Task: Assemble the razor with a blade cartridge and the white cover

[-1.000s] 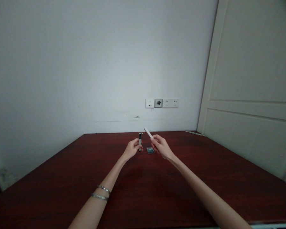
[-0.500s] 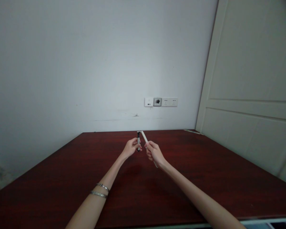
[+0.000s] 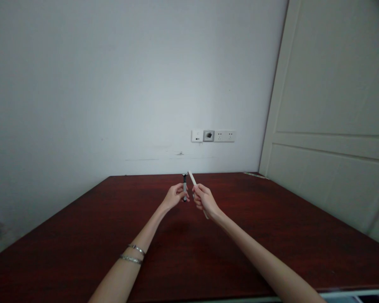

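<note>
My left hand (image 3: 174,196) is closed around the grey handle of a small razor (image 3: 185,185), held upright with its head at the top. My right hand (image 3: 204,200) is closed around a thin white stick (image 3: 192,178) that slants up and to the left, its upper tip close beside the razor's head. Both hands hover over the far middle of a dark red wooden table (image 3: 189,248). Two bracelets (image 3: 134,254) circle my left wrist. The small blue box seen earlier on the table is hidden behind my right hand.
A white wall rises behind the table with a row of sockets (image 3: 213,136). A pale door (image 3: 331,113) stands along the table's right side. A light strip (image 3: 255,174) lies at the far right corner of the table.
My right hand has moved left with the white stick, bringing it beside the razor and covering the small blue box. The left hand has stayed almost still.
</note>
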### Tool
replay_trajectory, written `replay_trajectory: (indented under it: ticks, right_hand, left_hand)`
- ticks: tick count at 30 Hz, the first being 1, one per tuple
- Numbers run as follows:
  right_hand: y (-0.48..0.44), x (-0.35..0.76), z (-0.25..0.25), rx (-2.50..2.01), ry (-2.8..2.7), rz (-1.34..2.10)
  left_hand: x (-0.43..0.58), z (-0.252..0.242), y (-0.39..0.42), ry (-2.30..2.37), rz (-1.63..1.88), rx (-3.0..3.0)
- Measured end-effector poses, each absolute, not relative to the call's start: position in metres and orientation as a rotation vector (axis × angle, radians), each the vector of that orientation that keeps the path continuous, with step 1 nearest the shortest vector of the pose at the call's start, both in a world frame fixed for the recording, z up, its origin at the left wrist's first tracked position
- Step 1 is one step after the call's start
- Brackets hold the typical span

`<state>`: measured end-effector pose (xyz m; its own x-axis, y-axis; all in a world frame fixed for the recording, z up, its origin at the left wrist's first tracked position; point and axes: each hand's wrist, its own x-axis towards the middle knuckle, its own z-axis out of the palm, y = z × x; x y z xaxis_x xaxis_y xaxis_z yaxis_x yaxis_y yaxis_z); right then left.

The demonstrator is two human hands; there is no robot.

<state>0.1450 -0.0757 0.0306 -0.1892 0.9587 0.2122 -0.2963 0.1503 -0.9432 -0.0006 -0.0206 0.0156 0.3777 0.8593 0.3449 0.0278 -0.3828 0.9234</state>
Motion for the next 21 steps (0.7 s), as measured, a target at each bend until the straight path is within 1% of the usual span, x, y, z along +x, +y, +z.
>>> replay_trajectory:
  ticks: [7, 12, 21]
  right_hand:
    - [-0.082, 0.142, 0.019, -0.783, -1.294, 1.249]
    - [-0.077, 0.143, 0.034, -0.723, -1.301, 1.134]
    - [-0.079, 0.134, 0.024, -0.752, -1.328, 1.189]
  left_hand:
    - [0.002, 0.019, -0.022, 0.729, 1.151, 1.717]
    - [0.001, 0.022, -0.026, 0.744, 1.121, 1.684]
    - [-0.001, 0.026, -0.022, 0.736, 1.212, 1.753]
